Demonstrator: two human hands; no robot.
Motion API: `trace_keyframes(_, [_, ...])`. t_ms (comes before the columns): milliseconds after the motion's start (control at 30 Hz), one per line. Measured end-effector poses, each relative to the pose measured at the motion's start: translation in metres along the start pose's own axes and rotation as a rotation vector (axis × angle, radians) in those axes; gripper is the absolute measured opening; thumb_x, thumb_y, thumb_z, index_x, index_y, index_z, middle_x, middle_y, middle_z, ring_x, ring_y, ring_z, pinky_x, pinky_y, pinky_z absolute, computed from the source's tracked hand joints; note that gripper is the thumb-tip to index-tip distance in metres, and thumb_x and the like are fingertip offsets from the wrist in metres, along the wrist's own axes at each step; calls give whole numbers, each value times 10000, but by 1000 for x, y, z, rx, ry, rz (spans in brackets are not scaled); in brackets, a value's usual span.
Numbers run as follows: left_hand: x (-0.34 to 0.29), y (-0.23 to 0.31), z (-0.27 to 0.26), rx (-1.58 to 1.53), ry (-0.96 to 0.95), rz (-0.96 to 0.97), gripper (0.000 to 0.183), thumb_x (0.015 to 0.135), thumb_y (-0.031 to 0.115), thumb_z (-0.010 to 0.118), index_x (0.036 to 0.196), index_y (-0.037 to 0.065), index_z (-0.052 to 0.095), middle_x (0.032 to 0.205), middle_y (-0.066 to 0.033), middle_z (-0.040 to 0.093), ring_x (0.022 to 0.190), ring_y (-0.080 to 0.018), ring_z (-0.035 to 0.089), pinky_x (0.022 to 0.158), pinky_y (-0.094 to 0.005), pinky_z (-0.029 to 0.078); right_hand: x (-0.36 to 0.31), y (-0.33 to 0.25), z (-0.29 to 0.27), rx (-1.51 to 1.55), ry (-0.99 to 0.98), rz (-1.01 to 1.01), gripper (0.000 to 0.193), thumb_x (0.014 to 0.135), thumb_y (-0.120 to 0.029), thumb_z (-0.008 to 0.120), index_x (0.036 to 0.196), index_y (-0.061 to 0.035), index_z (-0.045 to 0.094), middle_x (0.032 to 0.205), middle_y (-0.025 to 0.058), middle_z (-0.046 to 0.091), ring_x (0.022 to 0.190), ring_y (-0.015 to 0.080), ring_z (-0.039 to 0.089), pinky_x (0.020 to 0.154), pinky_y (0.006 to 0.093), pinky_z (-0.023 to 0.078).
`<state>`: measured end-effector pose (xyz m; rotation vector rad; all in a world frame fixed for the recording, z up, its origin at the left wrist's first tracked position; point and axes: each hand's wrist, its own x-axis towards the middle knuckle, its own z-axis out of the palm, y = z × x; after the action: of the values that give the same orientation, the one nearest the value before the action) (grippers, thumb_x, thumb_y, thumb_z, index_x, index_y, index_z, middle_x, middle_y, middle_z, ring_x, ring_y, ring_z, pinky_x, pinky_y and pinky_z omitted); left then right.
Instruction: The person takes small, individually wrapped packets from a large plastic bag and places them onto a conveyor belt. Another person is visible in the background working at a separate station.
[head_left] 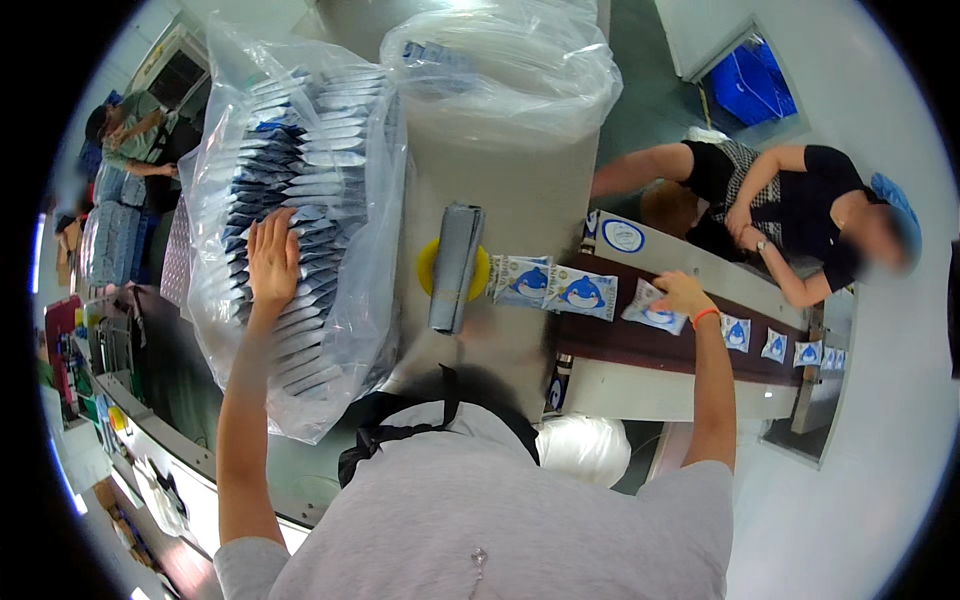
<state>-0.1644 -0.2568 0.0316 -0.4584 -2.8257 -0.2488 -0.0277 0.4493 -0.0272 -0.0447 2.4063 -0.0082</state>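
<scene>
My left hand (273,262) lies flat, fingers stretched, on the rows of packets (318,262) standing edge-on inside a large clear plastic bag (372,300). Over the conveyor belt (640,345) at the right, my right hand (687,297) has its fingers closed over the upper edge of a white packet (652,312) with a blue whale-like print. That packet is tilted against the line; the undersides of the fingers are hidden. Similar packets (585,293) lie overlapping at the belt's near end, and others (737,334) sit spaced out farther right.
A folded grey bundle (457,268) lies over a yellow ring (427,268) on the metal table (500,370). Another clear bag (500,70) stands at the back. A co-worker (790,210) sits beyond the belt; another person (135,135) is at far left. A white sack (585,448) stands below the belt.
</scene>
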Motion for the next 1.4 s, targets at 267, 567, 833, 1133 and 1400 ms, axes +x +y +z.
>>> trace_keyframes(267, [10, 12, -8, -19, 11, 18, 353, 995, 230, 392, 1296, 95, 517, 1291, -106, 557, 1262, -289, 486, 1138, -481, 262, 141, -162, -5, 438, -155, -496, 803, 682, -378, 816, 1326, 7, 530, 1396, 189, 509, 1228, 336, 528, 1035, 440, 417])
trace_keyframes(567, [-6, 6, -7, -15, 73, -25, 335, 951, 219, 479, 1254, 88, 536, 1244, -95, 570, 1236, -273, 499, 1137, -480, 275, 48, -261, 36, -25, 247, -316, 937, 500, -516, 820, 1222, 16, 551, 1214, 177, 517, 1188, 367, 460, 1055, 477, 337])
trace_keyframes(833, [-4, 7, -9, -54, 50, -35, 359, 985, 263, 435, 1285, 82, 507, 1288, -111, 551, 1255, -285, 484, 1140, -494, 254, -19, -352, 148, -54, 580, -379, 674, 570, -270, 808, 1139, -49, 521, 1059, 140, 575, 1030, 318, 556, 1031, 456, 348])
trace_keyframes(1133, [28, -38, -25, -447, 6, -190, 511, 969, 321, 535, 1370, 11, 470, 1335, -221, 537, 1251, -394, 487, 1062, -432, 380, -83, -322, 63, 1006, 233, -36, 809, 558, -182, 896, 1230, -35, 470, 1110, 122, 658, 1033, 282, 640, 920, 393, 498])
trace_keyframes(1400, [86, -98, -60, -680, 144, -357, 781, 908, 351, 590, 1526, 57, 214, 1386, -253, 509, 1246, -416, 513, 1061, -418, 392, 10, -376, -140, 2037, -353, -808, 305, 981, -309, 461, 1199, -136, 586, 1159, -6, 631, 1029, 142, 622, 925, 361, 497])
